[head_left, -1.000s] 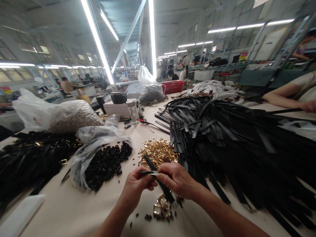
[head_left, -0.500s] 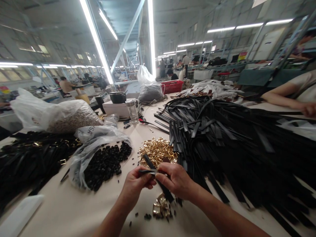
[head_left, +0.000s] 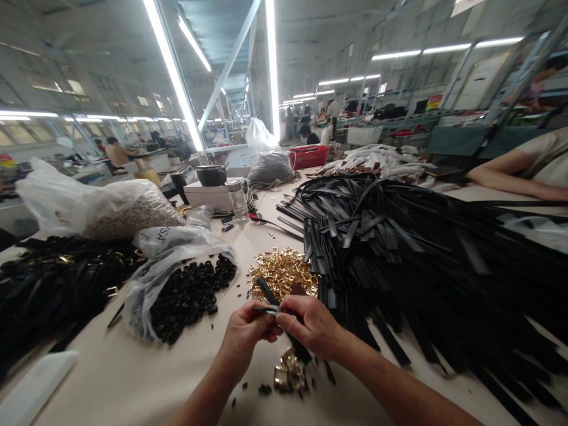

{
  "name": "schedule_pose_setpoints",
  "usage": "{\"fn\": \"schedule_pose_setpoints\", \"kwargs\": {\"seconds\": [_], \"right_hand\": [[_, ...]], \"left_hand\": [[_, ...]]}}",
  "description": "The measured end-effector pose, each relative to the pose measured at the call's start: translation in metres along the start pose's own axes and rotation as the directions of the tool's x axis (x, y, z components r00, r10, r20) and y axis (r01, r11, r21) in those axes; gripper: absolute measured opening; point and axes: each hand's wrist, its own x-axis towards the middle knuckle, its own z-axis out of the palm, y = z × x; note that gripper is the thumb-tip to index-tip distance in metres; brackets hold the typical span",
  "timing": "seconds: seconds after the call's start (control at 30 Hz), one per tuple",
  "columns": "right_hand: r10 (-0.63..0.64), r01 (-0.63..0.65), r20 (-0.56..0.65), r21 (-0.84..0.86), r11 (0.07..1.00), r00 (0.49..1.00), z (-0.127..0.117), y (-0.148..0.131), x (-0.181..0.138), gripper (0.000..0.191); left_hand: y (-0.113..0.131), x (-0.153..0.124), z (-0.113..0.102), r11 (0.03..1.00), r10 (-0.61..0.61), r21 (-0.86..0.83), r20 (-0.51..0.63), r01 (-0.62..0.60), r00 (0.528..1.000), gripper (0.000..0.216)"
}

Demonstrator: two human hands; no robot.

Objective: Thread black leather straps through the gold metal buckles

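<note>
Near worktop (head_left: 133, 378) front edge, left hand (head_left: 246, 337) and right hand (head_left: 310, 325) both pinch black strap (head_left: 265, 291); firm, aligned grip advisable.

1. Long fluorescent tubes (head_left: 171, 65) ran bright along the grey ceiling (head_left: 310, 29).
2. A slanted steel beam (head_left: 229, 65) crossed between them.
3. Windows (head_left: 76, 87) lined the left wall (glare hid whatever lay beyond).
4. A pale worktable (head_left: 110, 378) stretched forward, and metal racks (head_left: 530, 66) stood at the right.
</note>
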Motion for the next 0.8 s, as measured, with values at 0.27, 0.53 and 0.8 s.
{"fn": "schedule_pose_setpoints", "kwargs": {"seconds": [0.27, 0.53, 0.8], "right_hand": [[-0.001, 0.001, 0.046, 0.007, 1.0, 0.999, -0.001, 0.0, -0.001, 0.024], [-0.012, 0.013, 0.08, -0.017, 1.0, 0.997, -0.001, 0.004, 0.001, 0.027], [-0.04, 0.043, 0.049, -0.061, 0.997, 0.998, 0.003, 0.011, 0.003, 0.031]], "left_hand": [[-0.001, 0.001, 0.001, 1.0, -0.006, -0.026, 0.004, 0.006, 1.0, 0.025], [0.001, 0.001, 0.003, 1.0, -0.015, -0.019, -0.011, 0.015, 1.0, 0.026], [-0.002, 0.002, -0.001, 1.0, -0.008, -0.002, 0.021, 0.008, 1.0, 0.023]]}}
